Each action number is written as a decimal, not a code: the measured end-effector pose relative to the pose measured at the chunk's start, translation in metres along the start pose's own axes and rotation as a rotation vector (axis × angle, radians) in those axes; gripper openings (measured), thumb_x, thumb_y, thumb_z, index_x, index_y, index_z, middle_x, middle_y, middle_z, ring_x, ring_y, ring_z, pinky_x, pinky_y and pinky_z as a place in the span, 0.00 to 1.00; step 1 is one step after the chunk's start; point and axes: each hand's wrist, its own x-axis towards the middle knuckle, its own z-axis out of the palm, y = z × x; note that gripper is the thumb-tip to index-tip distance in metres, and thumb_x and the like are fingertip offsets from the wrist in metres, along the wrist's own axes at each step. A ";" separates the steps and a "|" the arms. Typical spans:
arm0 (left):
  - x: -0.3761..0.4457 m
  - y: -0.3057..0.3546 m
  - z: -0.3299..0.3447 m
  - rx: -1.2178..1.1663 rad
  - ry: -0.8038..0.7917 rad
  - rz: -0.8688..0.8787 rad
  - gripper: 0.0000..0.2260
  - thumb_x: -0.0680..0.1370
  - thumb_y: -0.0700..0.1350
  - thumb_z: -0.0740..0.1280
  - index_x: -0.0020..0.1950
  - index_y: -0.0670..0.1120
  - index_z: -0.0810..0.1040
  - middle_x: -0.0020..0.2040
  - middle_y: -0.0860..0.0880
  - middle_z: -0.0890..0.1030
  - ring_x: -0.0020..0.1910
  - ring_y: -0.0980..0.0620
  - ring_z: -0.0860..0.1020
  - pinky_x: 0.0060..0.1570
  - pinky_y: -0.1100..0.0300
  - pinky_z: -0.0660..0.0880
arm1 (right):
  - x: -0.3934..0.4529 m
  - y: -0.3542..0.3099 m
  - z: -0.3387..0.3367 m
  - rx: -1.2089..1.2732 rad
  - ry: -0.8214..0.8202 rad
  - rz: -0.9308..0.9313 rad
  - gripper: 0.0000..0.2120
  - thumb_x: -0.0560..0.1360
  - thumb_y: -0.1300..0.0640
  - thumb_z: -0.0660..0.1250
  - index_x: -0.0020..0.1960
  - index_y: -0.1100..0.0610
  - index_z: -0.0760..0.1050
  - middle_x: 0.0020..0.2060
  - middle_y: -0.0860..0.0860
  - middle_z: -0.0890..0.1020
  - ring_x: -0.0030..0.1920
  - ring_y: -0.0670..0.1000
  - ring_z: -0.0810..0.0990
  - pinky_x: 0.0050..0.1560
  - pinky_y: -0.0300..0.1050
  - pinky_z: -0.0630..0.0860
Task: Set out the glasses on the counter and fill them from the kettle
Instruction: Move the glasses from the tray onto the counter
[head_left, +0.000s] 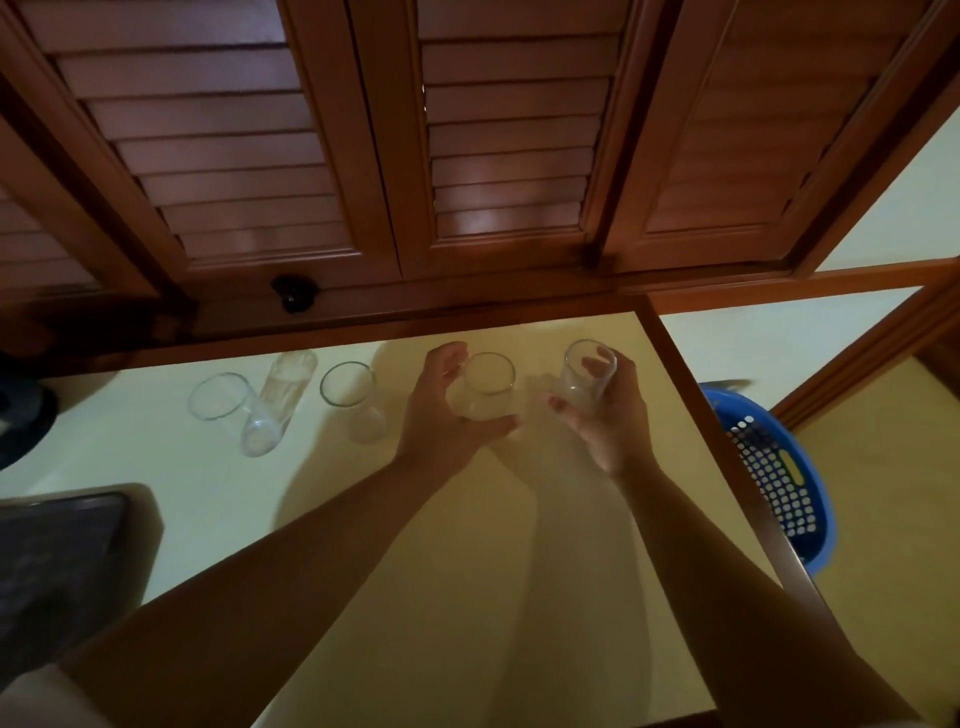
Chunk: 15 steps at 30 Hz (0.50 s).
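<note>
Where the pale yellow tabletop (363, 545) meets its dark wooden far edge, four clear drinking glasses and one clear bottle are seen in a loose row. The left hand (447, 415) is curled around one glass (485, 387), fingers and thumb spread about its wall without being pressed flat; whether that glass rests on the tabletop cannot be told. The right hand (608, 410) is closed around a second glass (587, 371), which is held tilted near the far right corner, just inside the wooden right edge (727, 441). Toward the far left, a third glass (350, 397) is stood upright, and a fourth glass (221, 397) is set beside the lying bottle (278, 402), whose length runs from the far edge toward the near one. A dark rounded object (23, 415) is cut off at the left edge; whether it is the kettle cannot be told. A dark tray (57, 566) is placed at the near left. The broad middle and near parts of the tabletop are left open, crossed only by both forearms. Beyond the right edge, a blue perforated basket (779, 478) is seen below. Louvred wooden shutters (493, 130) are closed behind the far edge. No readable writing or label is shown on anything.
</note>
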 end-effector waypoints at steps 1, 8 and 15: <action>-0.003 0.002 -0.005 -0.003 -0.011 0.016 0.49 0.60 0.49 0.89 0.76 0.51 0.70 0.74 0.50 0.75 0.74 0.51 0.73 0.72 0.58 0.70 | -0.008 -0.002 -0.002 0.009 0.017 0.025 0.46 0.68 0.47 0.85 0.78 0.55 0.65 0.69 0.49 0.79 0.67 0.52 0.81 0.59 0.42 0.84; -0.037 0.022 -0.049 0.113 -0.123 0.043 0.54 0.62 0.45 0.88 0.83 0.51 0.64 0.81 0.52 0.68 0.78 0.54 0.66 0.71 0.61 0.65 | -0.090 -0.034 -0.003 0.073 0.293 0.248 0.37 0.70 0.50 0.84 0.73 0.52 0.69 0.66 0.48 0.79 0.66 0.54 0.81 0.59 0.45 0.82; -0.082 0.043 -0.128 0.092 -0.180 -0.042 0.20 0.69 0.44 0.84 0.55 0.54 0.81 0.56 0.52 0.83 0.59 0.49 0.82 0.56 0.54 0.83 | -0.118 -0.112 0.032 0.284 -0.013 0.088 0.13 0.72 0.55 0.80 0.48 0.55 0.78 0.35 0.50 0.84 0.35 0.53 0.83 0.42 0.50 0.80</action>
